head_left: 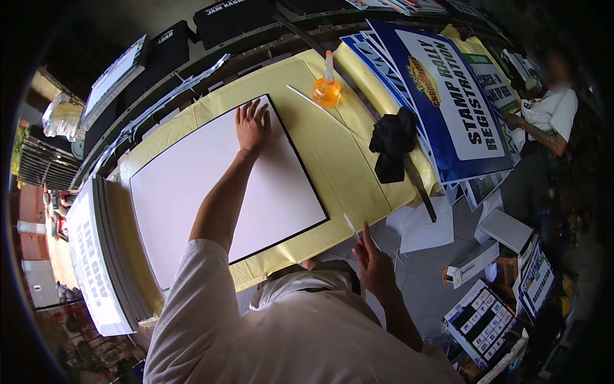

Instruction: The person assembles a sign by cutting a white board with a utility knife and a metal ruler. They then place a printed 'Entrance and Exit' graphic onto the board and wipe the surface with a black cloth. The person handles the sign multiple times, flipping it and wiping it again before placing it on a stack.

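Note:
A large white board (211,185) with dark edges lies flat on a table covered in yellow sheeting (348,173). My left hand (253,126) rests flat near the board's far edge, fingers stretched out over its surface. Off the table's near right corner, my right hand (376,264) is closed around what looks like a utility knife (360,240), with a bit of red at the grip and a thin pale tip pointing up and left. The index finger points along it. Most of the handle is hidden in the fist.
An orange spray bottle (327,89) and a thin white rod (316,107) are beyond the board. Black cloth (391,144) lies by a dark metal bar. Printed signs (448,102) lean at right; stacked boards (96,256) stand left. Another person (550,115) is at far right.

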`<state>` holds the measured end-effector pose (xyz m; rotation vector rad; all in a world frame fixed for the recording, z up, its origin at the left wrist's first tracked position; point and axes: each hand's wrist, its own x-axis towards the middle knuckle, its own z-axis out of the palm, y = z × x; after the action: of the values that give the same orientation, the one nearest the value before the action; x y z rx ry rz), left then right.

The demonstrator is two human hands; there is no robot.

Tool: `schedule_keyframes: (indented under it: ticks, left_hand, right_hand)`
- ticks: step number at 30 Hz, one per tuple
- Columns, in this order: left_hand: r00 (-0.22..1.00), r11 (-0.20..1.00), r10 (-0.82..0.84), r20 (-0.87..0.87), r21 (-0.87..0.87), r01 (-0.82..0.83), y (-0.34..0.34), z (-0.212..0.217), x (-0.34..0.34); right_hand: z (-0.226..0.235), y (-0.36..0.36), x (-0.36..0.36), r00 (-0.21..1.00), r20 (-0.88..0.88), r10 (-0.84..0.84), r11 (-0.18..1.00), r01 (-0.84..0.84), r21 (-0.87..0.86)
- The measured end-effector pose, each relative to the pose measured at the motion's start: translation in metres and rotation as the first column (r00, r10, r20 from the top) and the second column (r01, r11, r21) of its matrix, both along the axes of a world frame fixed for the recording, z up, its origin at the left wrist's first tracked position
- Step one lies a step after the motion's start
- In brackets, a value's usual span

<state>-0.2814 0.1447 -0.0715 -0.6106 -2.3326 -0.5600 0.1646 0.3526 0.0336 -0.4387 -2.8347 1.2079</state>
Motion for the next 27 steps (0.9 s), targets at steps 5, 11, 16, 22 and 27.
schedule_keyframes:
  ticks: [5, 11, 16, 22, 27]
  left_hand:
    - [0.979, 0.992, -0.104, 0.174, 0.093, 0.089, 0.02, 0.032, 0.093]
    - [0.899, 0.963, -0.241, 0.365, 0.204, 0.175, -0.004, 0.062, 0.21]
    - [0.896, 0.989, -0.132, 0.425, 0.117, 0.09, -0.039, 0.073, 0.229]
    - [0.882, 0.989, -0.109, 0.459, 0.136, 0.052, -0.054, 0.107, 0.211]
    - [0.86, 0.987, -0.113, 0.497, 0.156, 0.039, -0.047, 0.105, 0.206]
  right_hand:
    - [0.003, 0.033, -0.031, 0.993, 0.093, -0.074, 0.989, 0.085, -0.125]
    - [0.009, 0.047, -0.085, 0.994, 0.042, 0.097, 0.99, -0.101, 0.099]
    - [0.058, 0.05, -0.173, 0.86, -0.038, 0.509, 0.82, -0.471, 0.325]
    - [0.123, 0.045, -0.28, 0.645, -0.014, 0.764, 0.559, -0.651, 0.514]
    - [0.164, 0.019, -0.342, 0.589, 0.339, 0.734, 0.264, -0.707, 0.657]
